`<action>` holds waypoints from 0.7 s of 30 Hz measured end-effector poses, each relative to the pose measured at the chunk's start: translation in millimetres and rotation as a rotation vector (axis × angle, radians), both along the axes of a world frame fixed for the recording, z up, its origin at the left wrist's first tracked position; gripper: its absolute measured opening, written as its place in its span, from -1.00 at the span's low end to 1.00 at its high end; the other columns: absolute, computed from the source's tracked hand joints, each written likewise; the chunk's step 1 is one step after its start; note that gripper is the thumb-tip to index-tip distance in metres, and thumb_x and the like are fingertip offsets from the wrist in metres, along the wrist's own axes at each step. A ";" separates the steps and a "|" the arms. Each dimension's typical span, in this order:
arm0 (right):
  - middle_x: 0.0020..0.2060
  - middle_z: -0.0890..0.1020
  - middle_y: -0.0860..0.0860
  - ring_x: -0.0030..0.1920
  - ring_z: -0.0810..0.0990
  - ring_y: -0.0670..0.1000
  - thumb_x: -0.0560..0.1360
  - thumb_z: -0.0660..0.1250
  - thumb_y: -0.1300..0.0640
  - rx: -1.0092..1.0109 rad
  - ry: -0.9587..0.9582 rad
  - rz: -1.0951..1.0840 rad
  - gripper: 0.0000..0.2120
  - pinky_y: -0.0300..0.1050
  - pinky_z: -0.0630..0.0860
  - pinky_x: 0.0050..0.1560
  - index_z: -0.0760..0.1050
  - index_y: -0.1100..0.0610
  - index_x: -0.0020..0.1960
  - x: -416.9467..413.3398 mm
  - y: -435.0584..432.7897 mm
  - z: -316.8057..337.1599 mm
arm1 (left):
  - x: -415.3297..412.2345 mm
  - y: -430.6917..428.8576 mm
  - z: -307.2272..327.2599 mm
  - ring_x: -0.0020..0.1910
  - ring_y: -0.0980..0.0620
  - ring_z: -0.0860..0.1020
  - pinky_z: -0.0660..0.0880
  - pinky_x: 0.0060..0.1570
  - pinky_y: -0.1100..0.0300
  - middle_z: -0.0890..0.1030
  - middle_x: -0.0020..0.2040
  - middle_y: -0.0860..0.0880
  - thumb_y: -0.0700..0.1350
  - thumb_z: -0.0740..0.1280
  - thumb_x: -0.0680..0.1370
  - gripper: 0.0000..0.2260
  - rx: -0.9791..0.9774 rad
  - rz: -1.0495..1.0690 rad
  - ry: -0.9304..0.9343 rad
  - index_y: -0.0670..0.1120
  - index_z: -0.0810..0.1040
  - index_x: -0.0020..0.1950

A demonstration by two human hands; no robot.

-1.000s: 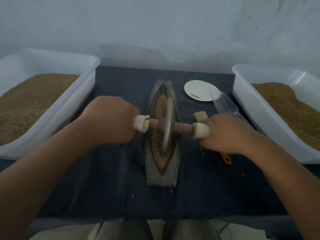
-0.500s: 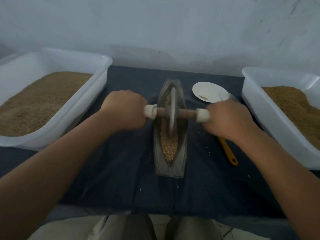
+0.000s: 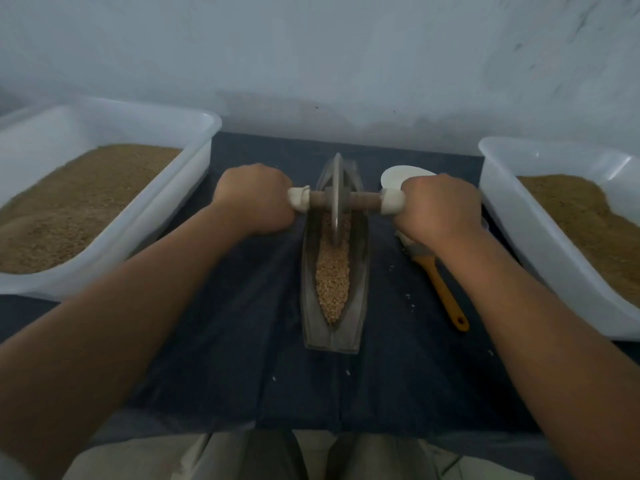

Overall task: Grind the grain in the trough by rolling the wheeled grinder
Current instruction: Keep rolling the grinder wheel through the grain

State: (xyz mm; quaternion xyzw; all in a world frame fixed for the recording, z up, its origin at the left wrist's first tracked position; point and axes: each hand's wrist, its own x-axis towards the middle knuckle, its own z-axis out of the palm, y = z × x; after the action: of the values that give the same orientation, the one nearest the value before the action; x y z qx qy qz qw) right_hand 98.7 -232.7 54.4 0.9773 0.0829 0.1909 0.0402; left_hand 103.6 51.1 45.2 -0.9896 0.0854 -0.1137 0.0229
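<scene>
Grips the wheeled grinder by both ends of its axle: left hand clenched round the white-wrapped left end, right hand clenched round the white-wrapped right end, knuckles up, arms stretched forward. Holds the disc upright in the groove of the trough, at the far end, rim down in the grain. Shows, along the near stretch of the groove, a full bed of tan grain, coarse-looking and largely whole, with no fine flour plain to see. Reads therefore as grinding under way and, by judgement, well short of done. Calls, most likely, for many more passes up and down the whole groove. Cannot tell the fineness of the grain under and beyond the disc, hidden by the wheel and by blur. Keeps the trough lengthwise on a dark cloth between a left tub and a right tub, both white, each heaped with tan material; no telling raw from ground. Has a brush with an orange handle lying just right of the trough, its head partly under the right wrist, and a white dish just beyond the right hand.
</scene>
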 end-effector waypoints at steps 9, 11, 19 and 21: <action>-0.48 0.49 -0.15 -0.43 0.44 -0.18 0.33 0.24 -0.24 -0.034 0.300 0.153 -0.79 -0.20 0.24 -0.47 0.44 -0.13 -0.34 -79.0 -22.3 9.5 | -77.3 27.3 -14.7 -0.49 0.10 0.39 0.19 -0.44 0.24 0.41 -0.45 0.13 0.28 0.25 0.44 -0.69 0.080 -0.169 -0.077 0.11 0.37 -0.36; -0.43 0.50 -0.13 -0.37 0.47 -0.09 0.40 0.30 -0.22 -0.051 0.244 0.094 -0.76 -0.19 0.22 -0.43 0.47 -0.09 -0.31 -60.1 -16.8 5.0 | -56.4 19.8 -12.5 -0.43 0.04 0.47 0.29 -0.41 0.21 0.46 -0.41 0.11 0.24 0.26 0.44 -0.72 0.068 -0.118 -0.036 0.09 0.43 -0.34; -0.40 0.51 -0.04 -0.38 0.49 0.03 0.42 0.35 0.02 -0.028 0.162 -0.038 -0.84 -0.13 0.35 -0.35 0.47 0.02 -0.30 3.7 -1.6 8.0 | -1.7 -3.6 8.1 -0.30 -0.08 0.51 0.39 -0.28 0.11 0.50 -0.29 0.06 0.19 0.26 0.43 -0.76 0.038 -0.028 -0.029 0.05 0.47 -0.27; -0.36 0.54 -0.10 -0.31 0.50 -0.05 0.45 0.33 -0.11 -0.040 0.304 0.009 -0.81 -0.07 0.44 -0.28 0.51 -0.03 -0.25 -18.3 -12.9 4.2 | -28.6 0.7 5.2 -0.42 0.00 0.42 0.30 -0.37 0.18 0.45 -0.36 0.09 0.16 0.25 0.40 -0.79 0.108 -0.085 -0.073 0.06 0.42 -0.31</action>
State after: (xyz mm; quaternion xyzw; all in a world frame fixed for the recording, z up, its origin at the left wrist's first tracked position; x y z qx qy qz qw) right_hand 80.4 -245.6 58.7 0.9935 0.0962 0.0395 0.0457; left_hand 75.0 51.8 50.4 -0.9776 0.1326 -0.1456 0.0745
